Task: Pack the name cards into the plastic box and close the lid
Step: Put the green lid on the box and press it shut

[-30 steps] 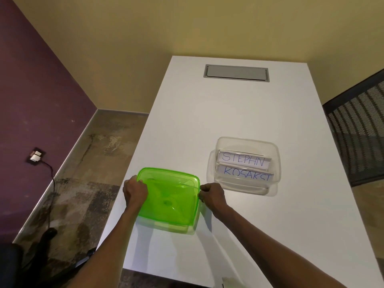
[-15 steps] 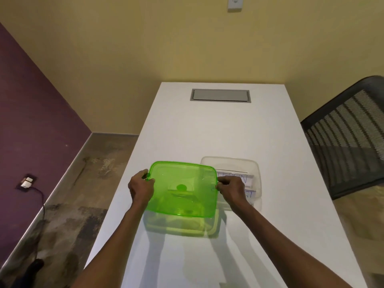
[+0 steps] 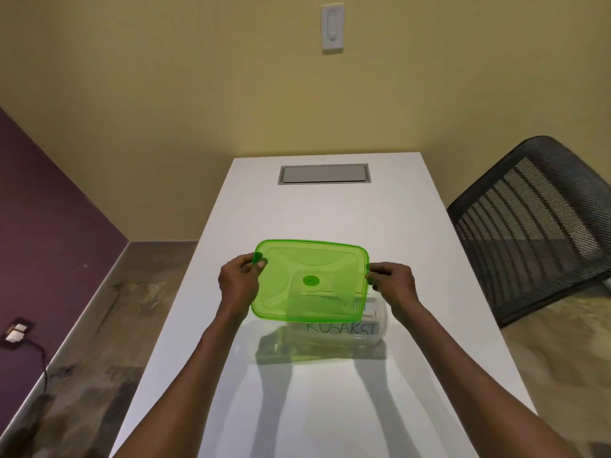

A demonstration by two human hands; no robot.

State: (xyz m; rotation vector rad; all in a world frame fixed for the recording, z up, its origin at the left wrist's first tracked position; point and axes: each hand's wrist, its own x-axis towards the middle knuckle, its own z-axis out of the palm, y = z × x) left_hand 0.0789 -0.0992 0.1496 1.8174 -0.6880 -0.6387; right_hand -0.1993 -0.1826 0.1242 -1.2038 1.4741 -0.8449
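head view: cards in box, green lid above.

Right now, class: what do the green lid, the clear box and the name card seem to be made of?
Translucent green lid: glossy moulded plastic; the box shows through it.
Clear rounded box: thin transparent plastic, apparently.
White lettered name card: probably matte paper or card.

Translucent green lid held above clear plastic box, name cards inside, nearest apparently reading KOSAKST
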